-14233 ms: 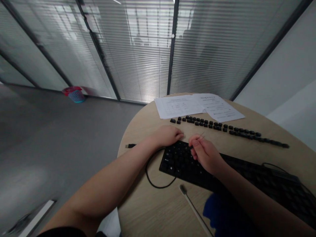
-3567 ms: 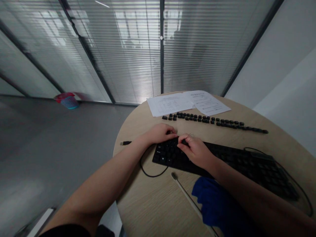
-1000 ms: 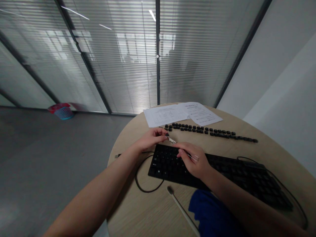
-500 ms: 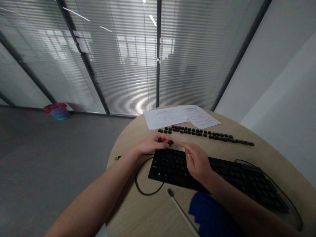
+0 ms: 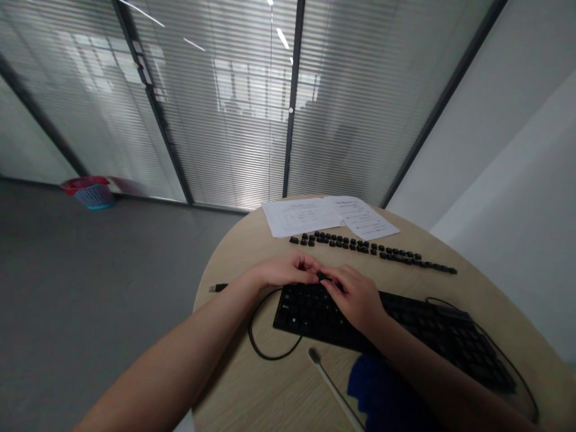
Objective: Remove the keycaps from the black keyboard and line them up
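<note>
A small black keycap [image 5: 321,276] is pinched between my left hand [image 5: 288,269] and my right hand [image 5: 357,297]. Both sets of fingers close on it from opposite sides, just over the far edge of a black keyboard [image 5: 414,315]. The keyboard lies at a slant on the round table, partly hidden by my right hand and forearm. Beyond it, several loose black keycaps [image 5: 346,242] are laid out in rows. On the near side rest a long-handled brush [image 5: 330,381] and a crumpled blue cloth [image 5: 382,390], the latter partly under my right forearm.
Two printed sheets of paper [image 5: 306,217] overlap at the far side of the wooden table [image 5: 252,390]. A USB plug [image 5: 218,288] and looped cable [image 5: 270,358] lie left of the keyboard. On the floor stands a red and blue basket [image 5: 93,195] by the glass partition.
My right hand has moved left and its fingers have closed on the keycap that my left hand held alone. The view has shifted slightly.
</note>
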A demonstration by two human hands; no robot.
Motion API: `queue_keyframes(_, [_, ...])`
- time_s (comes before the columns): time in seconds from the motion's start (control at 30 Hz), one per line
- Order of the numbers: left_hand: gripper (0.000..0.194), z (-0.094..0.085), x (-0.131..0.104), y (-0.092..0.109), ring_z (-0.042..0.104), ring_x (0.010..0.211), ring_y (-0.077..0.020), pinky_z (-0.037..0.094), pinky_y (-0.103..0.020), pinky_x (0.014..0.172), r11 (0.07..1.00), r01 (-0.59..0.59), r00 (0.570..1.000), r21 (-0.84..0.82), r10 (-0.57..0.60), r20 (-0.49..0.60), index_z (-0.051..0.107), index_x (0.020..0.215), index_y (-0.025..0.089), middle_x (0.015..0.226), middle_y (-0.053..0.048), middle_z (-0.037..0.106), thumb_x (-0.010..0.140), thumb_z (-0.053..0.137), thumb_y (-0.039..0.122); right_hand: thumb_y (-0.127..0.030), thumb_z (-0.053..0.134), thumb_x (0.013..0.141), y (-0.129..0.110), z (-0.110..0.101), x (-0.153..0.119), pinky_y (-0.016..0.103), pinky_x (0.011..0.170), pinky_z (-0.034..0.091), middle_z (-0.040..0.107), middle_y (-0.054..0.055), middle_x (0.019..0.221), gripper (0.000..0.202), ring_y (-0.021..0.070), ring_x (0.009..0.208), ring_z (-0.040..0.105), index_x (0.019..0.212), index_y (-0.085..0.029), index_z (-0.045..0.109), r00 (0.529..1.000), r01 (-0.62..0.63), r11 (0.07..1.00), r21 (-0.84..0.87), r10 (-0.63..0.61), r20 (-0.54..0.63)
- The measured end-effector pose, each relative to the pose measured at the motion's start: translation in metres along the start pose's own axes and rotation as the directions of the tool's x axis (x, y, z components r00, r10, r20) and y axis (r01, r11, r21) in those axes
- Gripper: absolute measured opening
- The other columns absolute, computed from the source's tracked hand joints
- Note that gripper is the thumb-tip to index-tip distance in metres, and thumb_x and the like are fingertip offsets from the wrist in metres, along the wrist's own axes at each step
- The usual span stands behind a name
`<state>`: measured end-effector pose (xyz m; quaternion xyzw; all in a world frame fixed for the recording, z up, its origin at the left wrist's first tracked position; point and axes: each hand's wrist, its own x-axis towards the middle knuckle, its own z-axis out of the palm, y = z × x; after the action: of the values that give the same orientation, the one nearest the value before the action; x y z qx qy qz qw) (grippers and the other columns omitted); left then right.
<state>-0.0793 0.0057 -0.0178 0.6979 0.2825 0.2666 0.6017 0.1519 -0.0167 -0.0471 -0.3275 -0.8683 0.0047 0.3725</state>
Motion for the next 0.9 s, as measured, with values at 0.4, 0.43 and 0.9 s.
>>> queue_keyframes(0.4, [0.030, -0.025, 0.009, -0.014, 0.069, 0.097, -0.0266, 0.056, -0.043, 0.095, 0.642, 0.329, 0.803, 0.692, 0.196, -0.563, 0.079, 0.116, 0.017, 0.100, -0.010, 0.077, 0.092, 0.062, 0.020, -0.027, 0.071, 0.094, 0.048, -0.022, 0.062, 0.034, 0.081, 0.052, 0.080, 0.005, 0.102, 0.013, 0.0247, 0.095, 0.074, 0.105, -0.023, 0.076, 0.905, -0.282, 0.937, -0.208, 0.332, 0.265])
queue_keyframes(0.43, [0.031, -0.026, 0.011, -0.015, 0.067, 0.108, -0.0301, 0.052, -0.048, 0.103, 0.617, 0.347, 0.787, 0.707, 0.218, -0.577, 0.080, 0.117, 0.017, 0.110, -0.012, 0.076, 0.092, 0.061, 0.020, -0.027, 0.071, 0.093, 0.057, -0.014, 0.069, 0.034, 0.081, 0.052, 0.081, 0.005, 0.101, 0.014, 0.0250, 0.095, 0.074, 0.105, -0.023, 0.077, 0.879, -0.319, 0.924, -0.212, 0.372, 0.300])
queue_keyframes(0.9, [0.047, -0.010, 0.031, -0.022, 0.028, 0.159, -0.0411, 0.022, -0.070, 0.125, 0.295, 0.527, 0.794, 0.797, 0.164, -0.586, 0.064, 0.146, 0.029, 0.169, -0.013, 0.041, 0.103, 0.047, 0.037, -0.030, 0.073, 0.092, 0.085, 0.042, 0.091, 0.031, 0.077, 0.051, 0.081, 0.005, 0.095, 0.017, 0.0221, 0.089, 0.075, 0.106, -0.021, 0.078, 0.813, -0.385, 0.899, -0.207, 0.437, 0.386])
